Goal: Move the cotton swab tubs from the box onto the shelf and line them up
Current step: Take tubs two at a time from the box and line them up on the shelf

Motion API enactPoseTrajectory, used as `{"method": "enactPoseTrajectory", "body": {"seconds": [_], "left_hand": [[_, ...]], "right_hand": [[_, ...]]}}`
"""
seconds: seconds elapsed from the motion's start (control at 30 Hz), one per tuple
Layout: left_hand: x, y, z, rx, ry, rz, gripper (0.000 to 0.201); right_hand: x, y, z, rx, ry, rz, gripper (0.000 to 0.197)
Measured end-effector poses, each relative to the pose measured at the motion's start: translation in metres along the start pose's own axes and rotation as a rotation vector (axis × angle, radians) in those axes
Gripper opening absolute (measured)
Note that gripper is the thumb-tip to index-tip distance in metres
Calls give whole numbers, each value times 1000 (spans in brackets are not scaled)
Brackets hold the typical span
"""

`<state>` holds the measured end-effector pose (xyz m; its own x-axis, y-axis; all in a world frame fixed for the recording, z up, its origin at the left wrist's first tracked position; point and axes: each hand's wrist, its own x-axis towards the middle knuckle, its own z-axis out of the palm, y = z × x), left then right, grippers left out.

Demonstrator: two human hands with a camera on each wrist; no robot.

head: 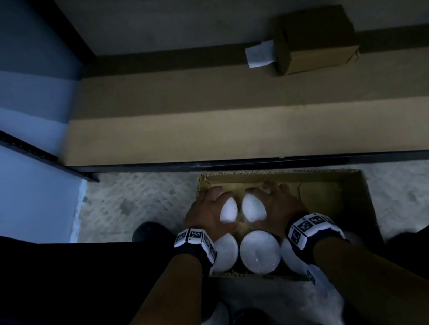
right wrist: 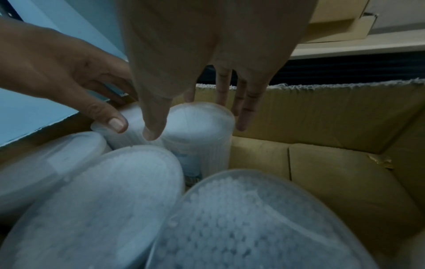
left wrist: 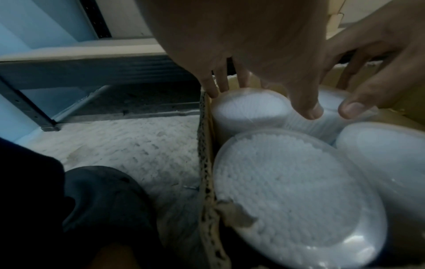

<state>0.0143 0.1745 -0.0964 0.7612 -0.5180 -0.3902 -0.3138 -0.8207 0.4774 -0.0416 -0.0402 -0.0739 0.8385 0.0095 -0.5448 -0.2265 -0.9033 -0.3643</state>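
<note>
In the cardboard box's (head: 334,190) far left corner, the left hand (head: 205,217) is clasping one cotton swab tub (head: 228,211) and the right hand (head: 281,205) the neighbouring tub (head: 253,207), fingers (right wrist: 241,112) behind, thumbs squeezing between the two. Standing so tightly packed, the smooth tubs may be dragging on each other, slipping free or tipping short of the shelf (head: 201,124).

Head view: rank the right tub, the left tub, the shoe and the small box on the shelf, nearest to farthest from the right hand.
1. The right tub, under the right hand, fingers round it.
2. The left tub, just to its left.
3. The shoe, well off to the left.
4. The small box, far back on the shelf.
</note>
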Motion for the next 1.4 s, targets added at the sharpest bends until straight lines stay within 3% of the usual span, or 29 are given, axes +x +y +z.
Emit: {"method": "enactPoseTrajectory", "body": {"seconds": [0.23, 0.47, 0.57, 0.8, 0.9, 1.03, 1.13, 1.4], "left_hand": [[2, 11, -4, 77, -15, -58, 86], [4, 16, -7, 73, 46, 0, 78], [5, 22, -7, 58, 103, 47, 72], [6, 39, -20, 54, 69, 138, 71], [7, 48, -27, 96, 71, 199, 80], [10, 67, -46, 117, 115, 231, 77], [8, 87, -70, 103, 125, 281, 87], [-5, 150, -127, 186, 192, 465, 71]], "right_hand": [[3, 0, 1, 0, -17, -2, 87], [-2, 1, 1, -35, 4, -13, 86], [-2, 3, 0, -92, 66, -58, 104], [-13, 10, -14, -142, 186, -84, 85], [-19, 10, -31, -115, 206, -47, 86], [-45, 2, -68, -87, 201, 33, 101], [-68, 3, -93, 36, 229, 68, 91], [-116, 11, -138, 122, 462, 92, 79]]}}
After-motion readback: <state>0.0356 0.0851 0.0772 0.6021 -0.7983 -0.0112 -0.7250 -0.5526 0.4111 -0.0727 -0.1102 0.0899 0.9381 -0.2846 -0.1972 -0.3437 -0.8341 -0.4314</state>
